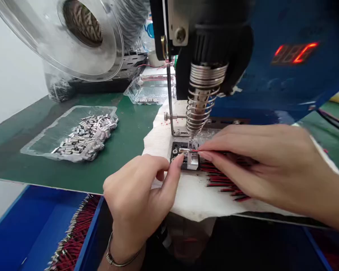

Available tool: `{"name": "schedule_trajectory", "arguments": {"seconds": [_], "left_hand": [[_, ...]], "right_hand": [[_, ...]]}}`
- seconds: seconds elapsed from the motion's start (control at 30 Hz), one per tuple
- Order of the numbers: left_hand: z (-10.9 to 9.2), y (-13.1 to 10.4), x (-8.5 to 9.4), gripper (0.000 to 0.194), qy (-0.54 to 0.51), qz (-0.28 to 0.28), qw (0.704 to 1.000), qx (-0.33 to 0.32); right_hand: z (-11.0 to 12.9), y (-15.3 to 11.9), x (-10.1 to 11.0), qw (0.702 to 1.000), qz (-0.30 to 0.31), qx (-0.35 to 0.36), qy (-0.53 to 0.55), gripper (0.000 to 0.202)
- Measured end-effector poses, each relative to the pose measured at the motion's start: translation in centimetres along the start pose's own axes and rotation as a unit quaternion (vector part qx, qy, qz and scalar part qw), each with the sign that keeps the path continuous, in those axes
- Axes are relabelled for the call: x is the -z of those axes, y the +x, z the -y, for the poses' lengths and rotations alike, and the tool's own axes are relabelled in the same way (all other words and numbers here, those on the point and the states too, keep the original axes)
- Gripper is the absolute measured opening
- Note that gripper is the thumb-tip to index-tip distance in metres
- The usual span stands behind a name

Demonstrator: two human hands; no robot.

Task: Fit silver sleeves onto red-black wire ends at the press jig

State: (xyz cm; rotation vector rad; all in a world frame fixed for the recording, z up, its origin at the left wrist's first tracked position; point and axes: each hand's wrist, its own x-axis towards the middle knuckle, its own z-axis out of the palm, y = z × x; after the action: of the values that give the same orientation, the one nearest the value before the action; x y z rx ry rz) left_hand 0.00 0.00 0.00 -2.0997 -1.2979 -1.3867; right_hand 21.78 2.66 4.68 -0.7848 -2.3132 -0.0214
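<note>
My right hand (260,162) pinches a thin red-and-black wire (194,151) between thumb and forefinger. The wire's tip meets a small metal cylinder (184,150) lying in the black and clear fixture (193,162) under the machine head. At the fixture's left side is my left hand (141,192), its thumb tip at the cylinder's near side and its forefinger curled apart from the thumb. Whether the thumb touches the cylinder, I cannot tell. Just above the fixture hangs a soldering tip inside a coil spring (199,101). More red-and-black wires (226,180) lie beneath my right hand.
A clear tray (42,139) of small metal cylinders stands on the green table (130,139), with another clear tray (149,90) behind. A blue bin (17,226) at lower left holds wires with metal ends. The blue machine (271,86) and a large spool (110,45) rise behind.
</note>
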Motion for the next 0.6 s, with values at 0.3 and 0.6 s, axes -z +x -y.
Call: {"name": "schedule_trajectory", "arguments": {"seconds": [0.3,0.6], "left_hand": [[-0.06,-0.16,0.12,0.029,-0.015,-0.002,1.0,0.003],[0.31,-0.17,-0.21,0.03,-0.034,-0.012,0.999,-0.011]], "right_hand": [[0.14,-0.15,0.42,1.0,-0.013,-0.018,-0.003,0.013],[-0.38,-0.3,0.13,1.0,-0.019,0.001,0.003,0.012]]}}
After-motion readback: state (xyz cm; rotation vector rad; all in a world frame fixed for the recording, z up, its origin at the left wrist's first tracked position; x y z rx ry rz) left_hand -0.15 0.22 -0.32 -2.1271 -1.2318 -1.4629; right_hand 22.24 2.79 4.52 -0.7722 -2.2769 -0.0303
